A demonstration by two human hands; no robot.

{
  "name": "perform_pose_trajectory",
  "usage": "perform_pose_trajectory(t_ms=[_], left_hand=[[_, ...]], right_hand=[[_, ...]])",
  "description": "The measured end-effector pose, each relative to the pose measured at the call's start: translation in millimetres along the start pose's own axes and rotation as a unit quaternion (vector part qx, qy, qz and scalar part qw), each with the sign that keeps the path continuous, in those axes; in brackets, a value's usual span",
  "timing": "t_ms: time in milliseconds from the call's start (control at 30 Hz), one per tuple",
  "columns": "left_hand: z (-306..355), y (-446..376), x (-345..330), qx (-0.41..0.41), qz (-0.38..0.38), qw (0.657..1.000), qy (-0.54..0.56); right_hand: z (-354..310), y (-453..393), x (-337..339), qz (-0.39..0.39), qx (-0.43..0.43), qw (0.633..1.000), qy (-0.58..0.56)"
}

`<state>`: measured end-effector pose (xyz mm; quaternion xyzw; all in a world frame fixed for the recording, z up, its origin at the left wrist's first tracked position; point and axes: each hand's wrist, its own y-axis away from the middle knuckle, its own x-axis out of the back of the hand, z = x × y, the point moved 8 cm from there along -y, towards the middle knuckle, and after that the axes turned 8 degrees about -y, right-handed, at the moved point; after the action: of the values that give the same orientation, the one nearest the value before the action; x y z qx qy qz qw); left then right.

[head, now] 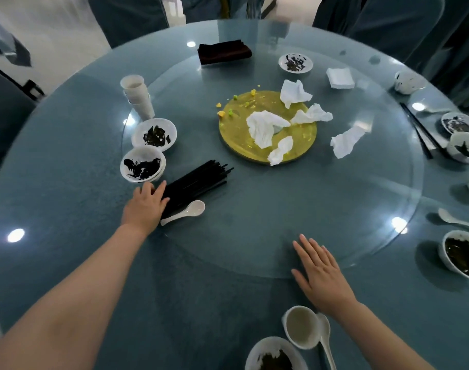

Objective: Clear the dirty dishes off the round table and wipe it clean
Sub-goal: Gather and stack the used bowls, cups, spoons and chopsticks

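Currently left hand [145, 202] rests fingers on the black chopstick bundle [196, 182] beside the white spoon [185, 213], not yet gripping; right hand [321, 271] flat, open, empty at the glass turntable [254, 236] edge; suggest curling round the whole bundle, level, keeping strays in.

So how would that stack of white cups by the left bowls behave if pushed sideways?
The stack of cups already leans, tall over a narrow base, so it would probably tip rather than slide. It stands on the glass turntable, likely slick, so a low push might move it. The cups look thin and light, possibly disposable.
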<state>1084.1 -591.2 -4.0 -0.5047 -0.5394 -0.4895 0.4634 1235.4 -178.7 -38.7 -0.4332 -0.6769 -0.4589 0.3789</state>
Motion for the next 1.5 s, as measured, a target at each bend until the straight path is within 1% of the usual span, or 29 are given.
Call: perform_pose_trajectory(t_ms=[133, 300, 467, 567, 733, 867, 933, 1033, 1167, 1233, 1333, 1400, 1433, 1500], left_hand=[[5, 2, -3, 0.011, -0.002, 0.998, -0.066], [13, -1, -5, 0.029, -0.014, 0.999, -0.016], [14, -1, -4, 0.028, -0.047, 0.998, -0.012], [17, 1, 0, 0.029, -0.053, 0.998, -0.013], [28, 13, 11, 0.031, -0.048, 0.998, 0.006], [50, 34, 31, 0.028, -0.016, 0.999, 0.040], [66, 49, 42, 0.023, -0.001, 0.998, 0.061], [102, 80, 58, 0.009, 0.017, 0.995, 0.099], [156, 124, 66, -0.016, 0.002, 0.987, 0.163], [183, 148, 65, -0.022, -0.014, 0.976, 0.217], [227, 186, 57, -0.025, -0.047, 0.960, 0.276], [247, 208, 45, -0.013, -0.075, 0.949, 0.307], [254, 219, 38, -0.004, -0.087, 0.945, 0.315], [262, 236, 25, 0.024, -0.095, 0.941, 0.324]], right_hand=[[-1, 0, 0, -0.001, -0.003, 1.000, -0.007], [-2, 1, 3, -0.005, -0.003, 1.000, -0.012], [-3, 0, 5, -0.004, 0.000, 1.000, -0.021], [-2, 0, 5, -0.008, 0.002, 1.000, -0.029], [-1, -1, 8, -0.018, 0.000, 0.999, -0.040], [1, 2, 17, -0.030, 0.020, 0.996, -0.082], [3, 4, 23, -0.037, 0.031, 0.990, -0.130], [14, 16, 36, -0.030, 0.013, 0.969, -0.246], [49, 49, 43, 0.001, -0.025, 0.950, -0.312], [75, 68, 43, 0.029, -0.063, 0.934, -0.349], [129, 99, 37, 0.074, -0.143, 0.898, -0.409], [172, 118, 27, 0.106, -0.211, 0.861, -0.451], [195, 127, 22, 0.122, -0.252, 0.832, -0.479], [237, 142, 13, 0.156, -0.329, 0.750, -0.553]])
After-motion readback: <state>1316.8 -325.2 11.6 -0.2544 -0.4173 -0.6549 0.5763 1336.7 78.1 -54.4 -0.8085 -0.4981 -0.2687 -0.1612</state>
